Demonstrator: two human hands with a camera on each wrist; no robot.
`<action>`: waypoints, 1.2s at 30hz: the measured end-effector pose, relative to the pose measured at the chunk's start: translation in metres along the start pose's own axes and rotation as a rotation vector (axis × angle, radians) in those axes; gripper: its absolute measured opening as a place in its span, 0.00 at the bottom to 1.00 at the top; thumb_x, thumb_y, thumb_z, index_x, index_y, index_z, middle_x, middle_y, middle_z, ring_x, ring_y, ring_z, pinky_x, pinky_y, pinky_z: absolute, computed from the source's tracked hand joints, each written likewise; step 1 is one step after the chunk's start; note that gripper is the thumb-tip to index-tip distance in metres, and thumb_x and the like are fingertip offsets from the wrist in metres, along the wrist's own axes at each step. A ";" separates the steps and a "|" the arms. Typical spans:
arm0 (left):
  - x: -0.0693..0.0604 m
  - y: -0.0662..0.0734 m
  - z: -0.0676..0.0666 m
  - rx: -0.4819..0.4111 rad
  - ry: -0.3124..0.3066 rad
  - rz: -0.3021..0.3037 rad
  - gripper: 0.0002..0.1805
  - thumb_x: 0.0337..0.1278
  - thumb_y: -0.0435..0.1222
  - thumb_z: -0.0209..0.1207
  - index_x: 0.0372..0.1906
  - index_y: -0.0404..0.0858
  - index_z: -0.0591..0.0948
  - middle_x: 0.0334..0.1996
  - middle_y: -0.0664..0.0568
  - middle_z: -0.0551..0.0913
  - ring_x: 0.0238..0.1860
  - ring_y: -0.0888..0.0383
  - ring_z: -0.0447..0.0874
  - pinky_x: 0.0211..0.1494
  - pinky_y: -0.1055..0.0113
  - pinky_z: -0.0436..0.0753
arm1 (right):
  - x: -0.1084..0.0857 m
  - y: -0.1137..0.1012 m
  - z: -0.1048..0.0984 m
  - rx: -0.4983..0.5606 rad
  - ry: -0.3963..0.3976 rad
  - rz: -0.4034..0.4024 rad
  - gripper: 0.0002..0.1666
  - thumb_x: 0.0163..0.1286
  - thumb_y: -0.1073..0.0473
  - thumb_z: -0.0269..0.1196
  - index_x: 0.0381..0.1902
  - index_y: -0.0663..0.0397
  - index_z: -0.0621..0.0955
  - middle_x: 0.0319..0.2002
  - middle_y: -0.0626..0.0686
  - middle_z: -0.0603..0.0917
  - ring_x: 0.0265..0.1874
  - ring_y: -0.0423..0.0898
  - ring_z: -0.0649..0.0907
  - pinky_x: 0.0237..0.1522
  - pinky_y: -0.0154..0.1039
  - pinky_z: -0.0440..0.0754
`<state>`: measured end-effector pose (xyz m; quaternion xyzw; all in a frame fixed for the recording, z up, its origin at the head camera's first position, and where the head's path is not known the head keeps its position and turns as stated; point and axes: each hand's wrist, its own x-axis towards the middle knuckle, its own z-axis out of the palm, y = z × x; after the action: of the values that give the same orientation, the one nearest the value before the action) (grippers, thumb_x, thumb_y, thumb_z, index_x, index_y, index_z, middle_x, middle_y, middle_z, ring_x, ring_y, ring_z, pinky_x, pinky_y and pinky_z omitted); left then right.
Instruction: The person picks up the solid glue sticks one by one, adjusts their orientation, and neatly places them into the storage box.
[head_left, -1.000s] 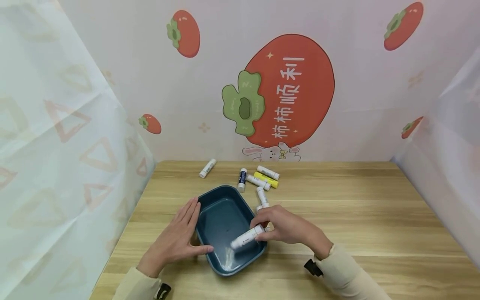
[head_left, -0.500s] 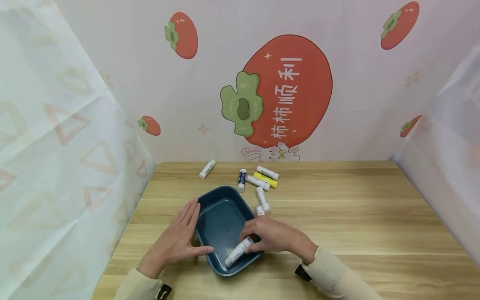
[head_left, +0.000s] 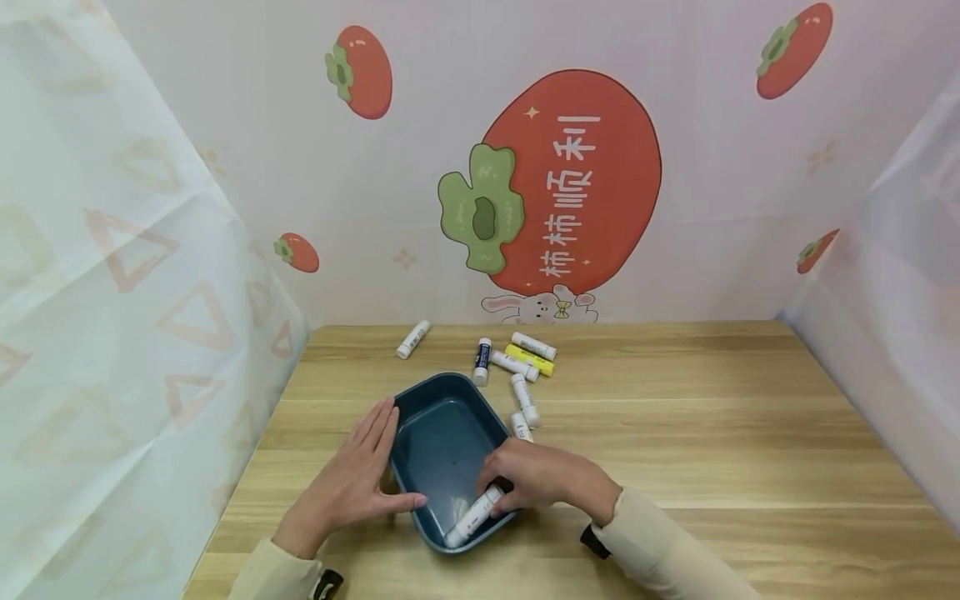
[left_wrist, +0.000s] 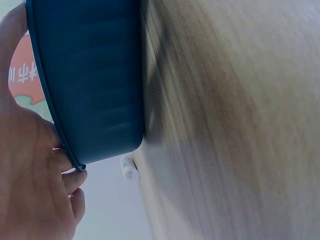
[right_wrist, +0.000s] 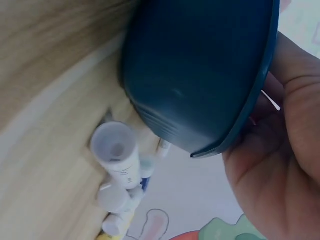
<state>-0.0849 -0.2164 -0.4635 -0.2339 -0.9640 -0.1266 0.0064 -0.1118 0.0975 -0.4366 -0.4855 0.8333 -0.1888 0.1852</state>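
A pale printed backdrop (head_left: 247, 108) fills the upper part of the head view and runs down both sides. Below it, the wood-grain table (head_left: 675, 400) spans the lower half of the frame. A large red persimmon drawing (head_left: 600, 167) with white characters sits in the upper middle of the backdrop.

Left of center in the lower frame, a dark blue tray (head_left: 442, 442) sits at a slant on the table. Cream sleeves (head_left: 675, 542) enter from the bottom edge, one on each side of it.

The left hand (head_left: 348, 479) rests on the tray's left rim, fingers straight and thumb spread away from them, without clenching. The right hand (head_left: 543, 475) reaches over the tray's right rim, pinching the upper end of a white tube (head_left: 471, 521). That tube lies slanted inside the tray, at its lower right corner; whether it bears on the floor, I cannot tell.

Beyond the tray, at mid-frame, a yellow tube (head_left: 529, 360) lies between two white ones, with a dark-labelled tube (head_left: 482, 362) to their left. Two more white tubes (head_left: 525, 400) lie nearer the right hand, and a lone white tube (head_left: 413, 339) is farther left, near the backdrop.
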 end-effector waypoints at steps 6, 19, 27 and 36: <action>0.000 0.000 -0.001 0.001 0.007 0.008 0.73 0.51 0.78 0.61 0.84 0.28 0.52 0.87 0.37 0.46 0.86 0.36 0.49 0.83 0.36 0.62 | 0.005 -0.006 -0.005 -0.050 -0.051 0.027 0.09 0.66 0.52 0.77 0.43 0.44 0.92 0.39 0.37 0.91 0.36 0.27 0.83 0.41 0.19 0.79; 0.000 0.000 0.000 -0.009 -0.002 -0.002 0.73 0.51 0.78 0.61 0.84 0.29 0.51 0.87 0.38 0.46 0.86 0.37 0.49 0.84 0.37 0.62 | 0.014 -0.016 0.000 -0.193 -0.117 0.133 0.06 0.62 0.51 0.79 0.36 0.40 0.93 0.35 0.36 0.91 0.31 0.27 0.81 0.35 0.21 0.79; 0.000 0.000 0.001 -0.006 0.000 0.001 0.73 0.51 0.78 0.61 0.84 0.28 0.51 0.87 0.38 0.45 0.86 0.35 0.49 0.83 0.37 0.63 | 0.016 -0.014 0.003 -0.224 -0.107 0.135 0.09 0.64 0.47 0.78 0.39 0.40 0.93 0.37 0.36 0.91 0.33 0.27 0.83 0.36 0.22 0.80; 0.001 -0.002 0.002 0.003 0.015 0.011 0.73 0.51 0.78 0.61 0.84 0.29 0.51 0.87 0.38 0.45 0.86 0.35 0.49 0.82 0.36 0.64 | -0.003 -0.008 -0.009 -0.076 0.100 -0.008 0.18 0.72 0.48 0.72 0.51 0.53 0.90 0.43 0.47 0.92 0.39 0.35 0.86 0.42 0.21 0.81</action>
<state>-0.0863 -0.2174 -0.4660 -0.2380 -0.9628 -0.1269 0.0147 -0.1092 0.0981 -0.4244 -0.4853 0.8462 -0.1818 0.1241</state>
